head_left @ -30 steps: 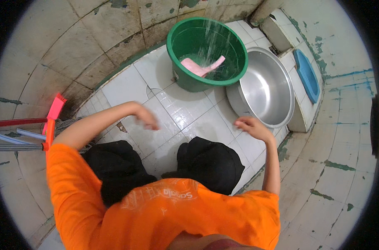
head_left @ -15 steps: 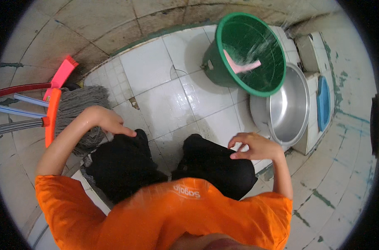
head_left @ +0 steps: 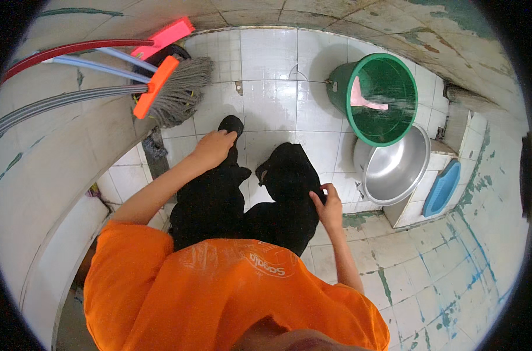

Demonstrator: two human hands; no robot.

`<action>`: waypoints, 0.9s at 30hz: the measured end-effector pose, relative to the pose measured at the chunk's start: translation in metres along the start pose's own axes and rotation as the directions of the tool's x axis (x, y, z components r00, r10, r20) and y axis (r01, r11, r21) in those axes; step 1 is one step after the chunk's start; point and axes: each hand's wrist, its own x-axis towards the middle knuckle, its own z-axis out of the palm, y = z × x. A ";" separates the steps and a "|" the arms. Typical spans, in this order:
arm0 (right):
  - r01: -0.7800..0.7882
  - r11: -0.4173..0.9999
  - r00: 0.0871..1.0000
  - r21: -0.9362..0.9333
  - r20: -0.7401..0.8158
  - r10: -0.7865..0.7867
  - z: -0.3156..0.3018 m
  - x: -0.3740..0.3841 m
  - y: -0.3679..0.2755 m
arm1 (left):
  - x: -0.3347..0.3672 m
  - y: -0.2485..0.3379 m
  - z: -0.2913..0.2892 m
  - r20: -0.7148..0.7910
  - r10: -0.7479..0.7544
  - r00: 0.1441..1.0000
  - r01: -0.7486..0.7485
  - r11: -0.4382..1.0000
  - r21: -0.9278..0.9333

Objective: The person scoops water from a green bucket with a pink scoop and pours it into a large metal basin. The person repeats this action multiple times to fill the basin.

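A person (head_left: 231,298) touched the legs of their own black trousers (head_left: 210,202) with left hand (head_left: 215,150) and right hand (head_left: 330,209), any grip unclear, while a green bucket (head_left: 340,85) and metal basin (head_left: 403,167) stood rightward on the floor (head_left: 272,105).

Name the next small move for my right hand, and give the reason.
Probably a light pinch and upward tug on the black cloth trousers with the right hand: its thumb and fingertips are at the outer side of the right leg, and the glossy white square-tiled floor looks wet, so raising the cloth might help keep it dry.
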 end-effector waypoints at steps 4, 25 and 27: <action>0.025 1.000 0.990 -0.016 -0.138 -0.027 0.010 -0.023 -0.019 | -0.026 0.020 0.003 -0.169 -0.067 0.983 0.060 0.997 -0.048; -0.042 0.989 0.833 0.139 0.551 -0.042 -0.019 -0.211 -0.091 | -0.227 0.051 0.013 0.339 -0.130 0.932 0.167 0.982 -0.082; -0.088 0.992 0.781 0.096 0.625 0.009 -0.043 -0.218 -0.107 | -0.256 0.026 0.038 0.199 -0.116 0.973 0.147 0.977 -0.152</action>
